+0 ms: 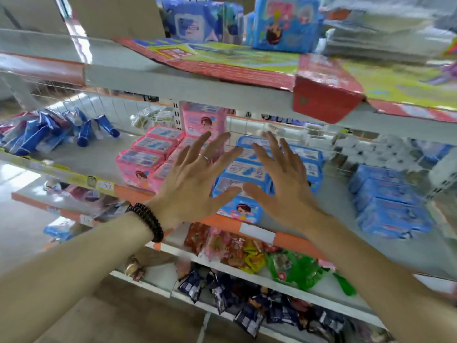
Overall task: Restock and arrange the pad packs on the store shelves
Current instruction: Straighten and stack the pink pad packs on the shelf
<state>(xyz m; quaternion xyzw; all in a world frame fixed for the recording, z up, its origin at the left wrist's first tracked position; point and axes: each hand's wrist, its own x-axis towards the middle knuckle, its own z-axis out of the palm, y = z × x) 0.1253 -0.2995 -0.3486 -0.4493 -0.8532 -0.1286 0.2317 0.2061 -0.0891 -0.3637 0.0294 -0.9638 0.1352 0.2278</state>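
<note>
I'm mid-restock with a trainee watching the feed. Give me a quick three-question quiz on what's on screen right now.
1. True or false: the left hand and right hand each grip a pack.
2. Which packs lie directly under the spread fingers? A) pink pad packs B) light blue pad packs C) toilet rolls
3. Fill in: the pink pad packs sit to the ____ of the light blue pad packs on the middle shelf.

Key
1. False; both hands are open, fingers spread, holding nothing.
2. B
3. Left
</note>
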